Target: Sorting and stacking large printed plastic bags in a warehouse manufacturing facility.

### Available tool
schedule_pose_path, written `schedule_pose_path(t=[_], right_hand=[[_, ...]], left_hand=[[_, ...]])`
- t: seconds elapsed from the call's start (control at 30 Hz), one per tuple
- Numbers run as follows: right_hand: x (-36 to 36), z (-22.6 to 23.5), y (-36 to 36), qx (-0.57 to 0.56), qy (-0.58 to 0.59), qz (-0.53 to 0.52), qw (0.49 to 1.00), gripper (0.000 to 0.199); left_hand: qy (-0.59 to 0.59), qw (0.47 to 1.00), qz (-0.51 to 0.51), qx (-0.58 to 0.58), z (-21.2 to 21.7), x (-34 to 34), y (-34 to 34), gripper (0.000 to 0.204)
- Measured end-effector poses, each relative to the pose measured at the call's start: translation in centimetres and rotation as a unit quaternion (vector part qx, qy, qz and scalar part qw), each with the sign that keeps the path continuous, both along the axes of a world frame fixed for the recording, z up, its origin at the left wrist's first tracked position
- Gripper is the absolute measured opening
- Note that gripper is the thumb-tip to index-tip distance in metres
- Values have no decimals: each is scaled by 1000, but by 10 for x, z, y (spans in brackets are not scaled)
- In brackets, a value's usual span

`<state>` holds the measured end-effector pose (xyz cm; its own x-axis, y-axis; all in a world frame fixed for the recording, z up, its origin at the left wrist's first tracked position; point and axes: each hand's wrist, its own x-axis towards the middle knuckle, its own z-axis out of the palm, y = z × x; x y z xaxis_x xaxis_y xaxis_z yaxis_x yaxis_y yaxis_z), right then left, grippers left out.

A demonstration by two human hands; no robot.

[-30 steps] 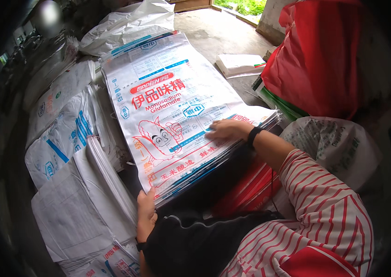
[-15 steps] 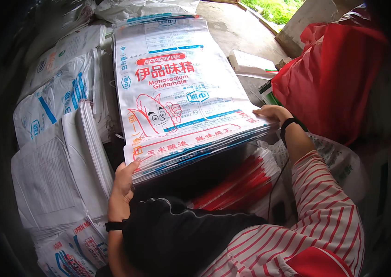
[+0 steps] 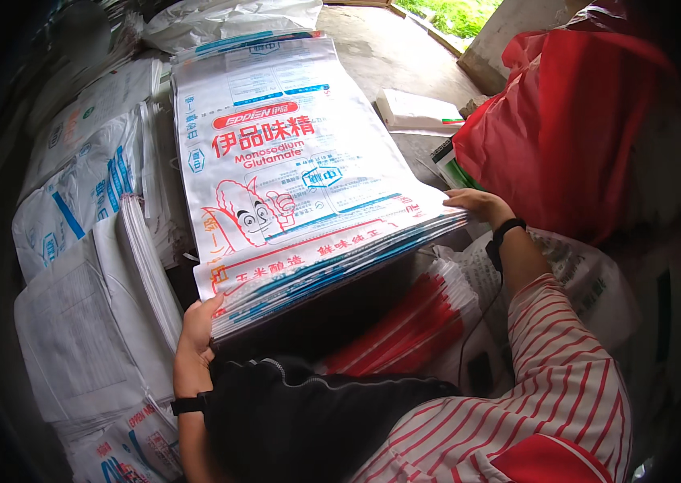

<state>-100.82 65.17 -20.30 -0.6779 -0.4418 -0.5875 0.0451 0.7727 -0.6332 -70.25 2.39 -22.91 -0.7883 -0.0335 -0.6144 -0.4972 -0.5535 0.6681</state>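
Observation:
A thick stack of flat white printed sacks (image 3: 276, 185) lies lengthwise in front of me, with red and blue print and a cartoon corn figure on the top one. My left hand (image 3: 197, 326) grips the stack's near left corner, the thumb on top and the other fingers mostly hidden beside and below the edge. At the near right corner, my right hand (image 3: 479, 208) is closed on the same stack, thumb over the top. Many layered edges show along the near side between my hands, white and blue.
Piles of white sacks (image 3: 75, 322) line the left side. Red-and-white folded sacks (image 3: 405, 322) lie below the stack's near edge. A large red plastic bag (image 3: 558, 137) stands at the right. Beyond the stack, a small white bundle (image 3: 417, 110) rests on the concrete floor (image 3: 389, 48).
The whole view has shifted slightly, so most things sit a little further left. Both hands keep hold of the stack's near corners.

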Motion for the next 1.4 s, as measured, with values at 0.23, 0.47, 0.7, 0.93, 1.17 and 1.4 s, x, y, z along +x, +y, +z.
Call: schedule_pose_path(t=[0.23,0.47,0.7,0.93,1.17,1.4], right_hand=[[25,-22,1,-79,1,-102,992,31],[10,-39,19,-53,8,-99,994,37],[31,-4,-31,67,274,244,928,36],[22,15,-47,186,-32,-124,974,54],[66,65,-233,69,303,154,938,51],[132,-7,-346,-3,236,447,863,59]], left_hand=[[-5,995,30,97,22,8,6,36],[26,998,55,-34,16,11,13,38],[14,993,80,-89,10,19,4,40],[10,996,86,-30,-9,22,15,39],[70,985,102,118,15,22,13,55],[11,997,74,-3,-7,39,12,46]])
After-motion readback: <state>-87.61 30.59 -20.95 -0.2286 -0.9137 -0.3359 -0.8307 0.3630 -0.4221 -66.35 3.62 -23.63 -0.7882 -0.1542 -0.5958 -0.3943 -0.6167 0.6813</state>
